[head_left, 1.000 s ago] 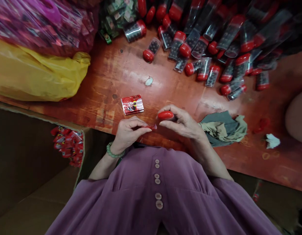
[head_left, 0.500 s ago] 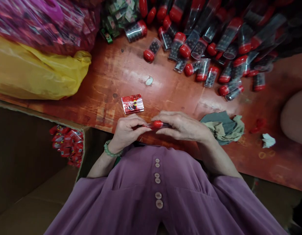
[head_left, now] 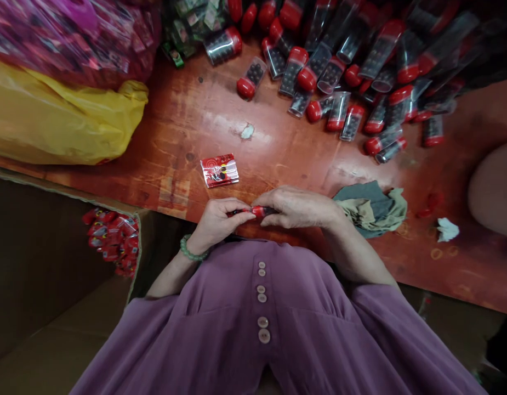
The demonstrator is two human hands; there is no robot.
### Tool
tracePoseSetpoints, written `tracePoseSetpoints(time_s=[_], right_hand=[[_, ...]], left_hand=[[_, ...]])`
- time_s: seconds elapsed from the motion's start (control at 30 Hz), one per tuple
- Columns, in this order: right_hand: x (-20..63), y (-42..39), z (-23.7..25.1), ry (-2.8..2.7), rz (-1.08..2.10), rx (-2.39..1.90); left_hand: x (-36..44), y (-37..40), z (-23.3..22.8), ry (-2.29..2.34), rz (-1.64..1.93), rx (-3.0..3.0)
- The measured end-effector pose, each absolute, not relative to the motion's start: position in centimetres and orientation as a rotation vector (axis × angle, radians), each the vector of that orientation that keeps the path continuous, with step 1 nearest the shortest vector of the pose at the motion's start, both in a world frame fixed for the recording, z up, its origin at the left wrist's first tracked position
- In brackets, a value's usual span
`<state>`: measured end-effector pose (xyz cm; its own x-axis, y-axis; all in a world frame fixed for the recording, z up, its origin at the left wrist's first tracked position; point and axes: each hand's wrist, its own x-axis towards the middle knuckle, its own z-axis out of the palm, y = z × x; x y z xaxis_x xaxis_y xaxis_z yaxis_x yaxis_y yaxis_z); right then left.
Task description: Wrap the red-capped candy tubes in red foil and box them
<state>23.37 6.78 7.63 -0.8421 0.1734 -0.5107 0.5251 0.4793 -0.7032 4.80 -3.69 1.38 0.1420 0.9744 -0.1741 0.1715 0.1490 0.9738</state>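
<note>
Head view: a worn red surface (head_left: 204, 115) carries a yellow bag (head_left: 60, 123), a heap of red-capped tubes (head_left: 339, 71) and one small red packet (head_left: 219, 170). At its near edge, left hand (head_left: 218, 222) and right hand (head_left: 300, 207) meet, fingers closed on one red-capped tube (head_left: 258, 211).

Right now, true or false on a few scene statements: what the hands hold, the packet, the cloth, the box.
1. Both hands, left hand and right hand, meet on a red-capped vial. True.
2. The red packet lies inside the cardboard box. False: it lies on the table, beyond the hands.
3. A crumpled cloth lies beside the right hand. True.
4. The yellow bag sits at the table's right end. False: left.
5. The vial pile stands upright. False: lying jumbled.
</note>
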Motion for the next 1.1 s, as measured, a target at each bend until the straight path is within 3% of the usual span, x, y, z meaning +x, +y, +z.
tracePoseSetpoints(time_s=[0.17, 0.57, 0.93, 1.1], right_hand=[[23.0, 6.9, 8.2, 2.311, -1.121, 0.616], [22.5, 5.7, 7.6, 2.309, -1.093, 0.739], [25.9, 5.1, 6.2, 2.297, -1.836, 0.856], [26.4, 3.7, 6.1, 2.382, -1.81, 1.0]], left_hand=[[5.0, -4.0, 1.5, 1.302, 0.871, 1.251], [5.0, -3.4, 1.9, 1.255, 0.867, 1.572], [4.4, -3.2, 1.9, 1.221, 0.732, 1.439], [5.1, -2.9, 2.2, 1.163, 0.735, 1.614]])
